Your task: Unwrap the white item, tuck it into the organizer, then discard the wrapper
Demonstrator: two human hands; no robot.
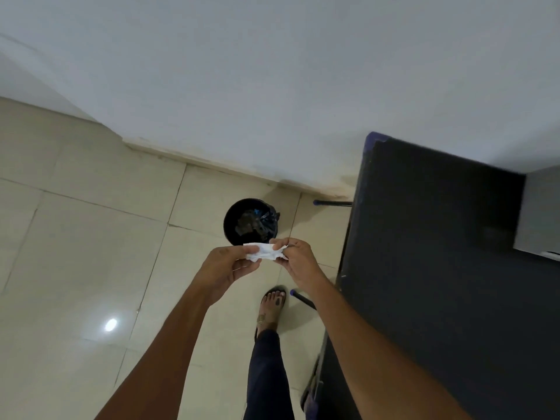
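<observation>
A crumpled white wrapper (264, 253) is stretched between both hands at chest height over the tiled floor. My left hand (228, 269) pinches its left end with thumb and fingers. My right hand (298, 260) pinches its right end. Just beyond the wrapper stands a small round black bin (235, 221) lined with a dark bag, its mouth open and holding dark rubbish. The white item itself and the organizer are not in view.
A dark table (430, 268) with blue-tipped legs fills the right side, with a grey box (542, 213) at its far right edge. A white wall (272, 71) runs behind the bin. My sandalled foot (272, 307) stands on the cream tiles below my hands.
</observation>
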